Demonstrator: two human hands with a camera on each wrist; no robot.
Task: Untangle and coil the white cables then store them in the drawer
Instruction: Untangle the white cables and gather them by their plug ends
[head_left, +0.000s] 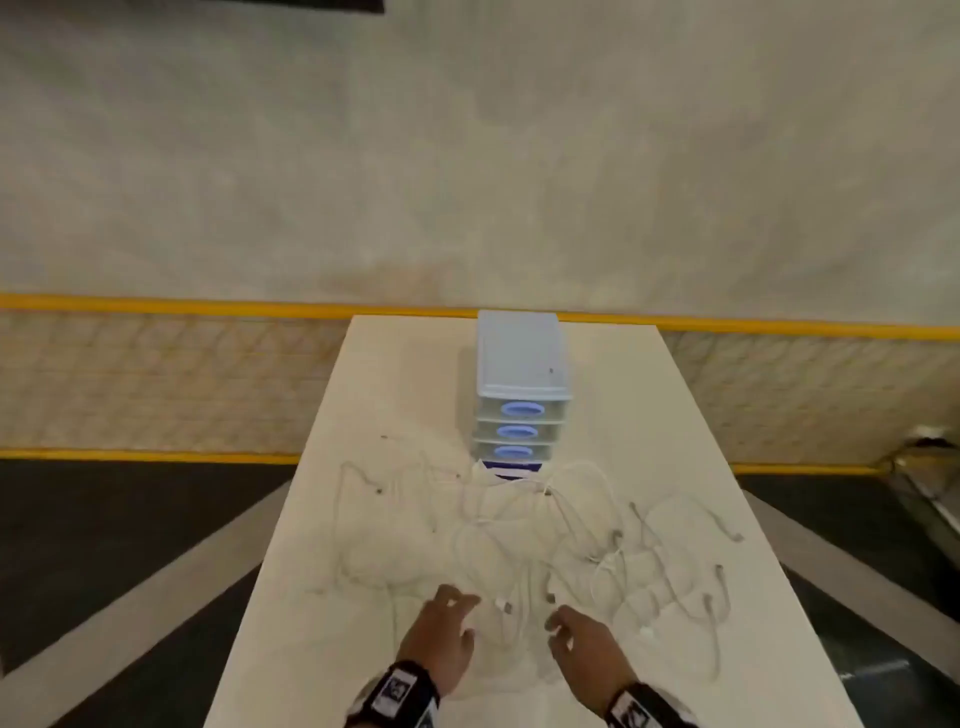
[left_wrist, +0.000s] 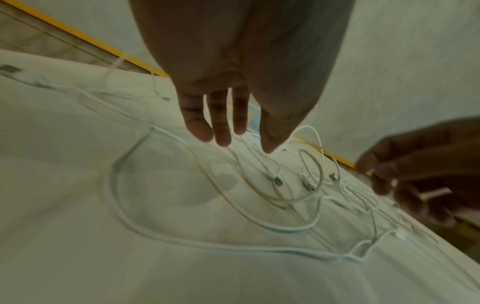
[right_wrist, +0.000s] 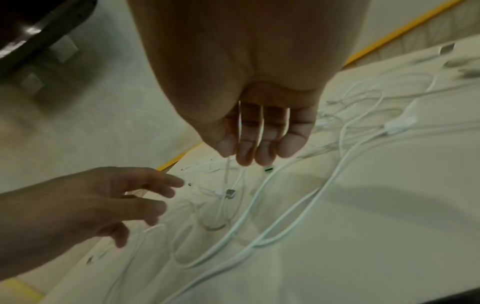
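Note:
Several white cables (head_left: 587, 525) lie tangled across the white table (head_left: 410, 374). A small clear drawer unit (head_left: 521, 358) with blue handles stands at the far end, its three upper drawers closed. My left hand (head_left: 462, 605) hovers over the near loops with its fingers (left_wrist: 221, 135) relaxed and spread, holding nothing. A cable plug (left_wrist: 276, 181) lies just beyond them. My right hand (head_left: 556, 626) is beside it, fingers (right_wrist: 262, 156) curled. A thin white cable (right_wrist: 228, 164) runs up to its fingertips, and something white shows inside the grip.
A dark blue and white piece (head_left: 511, 467) sits at the foot of the drawer unit. The table drops off on both sides to dark floor with yellow lines (head_left: 156, 304). More plugs lie scattered at the right (head_left: 719, 571).

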